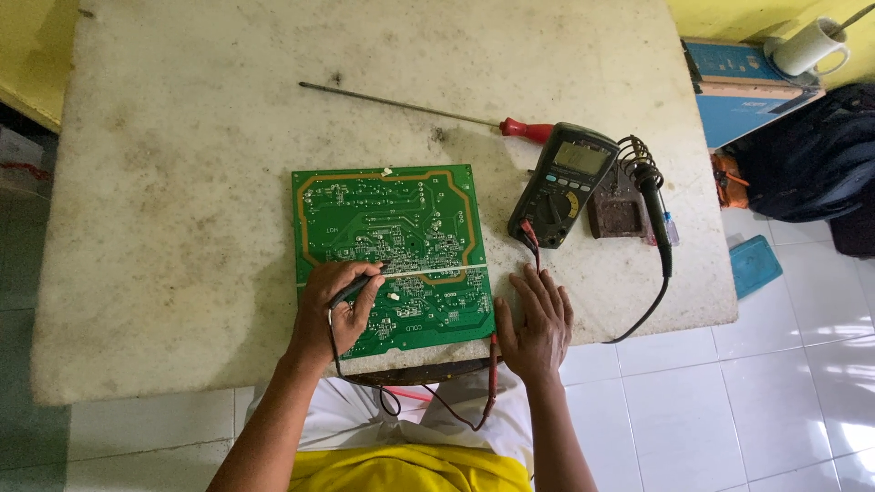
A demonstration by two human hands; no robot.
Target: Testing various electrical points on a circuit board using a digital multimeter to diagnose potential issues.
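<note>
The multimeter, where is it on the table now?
In the head view the multimeter lies right of the green circuit board, left of the soldering iron stand, and just beyond the right hand.

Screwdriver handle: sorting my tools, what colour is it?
Red, on the screwdriver lying above the multimeter, head view.

Black probe's tip too small to tell against the green circuit board; meter's screen unreadable.
</note>
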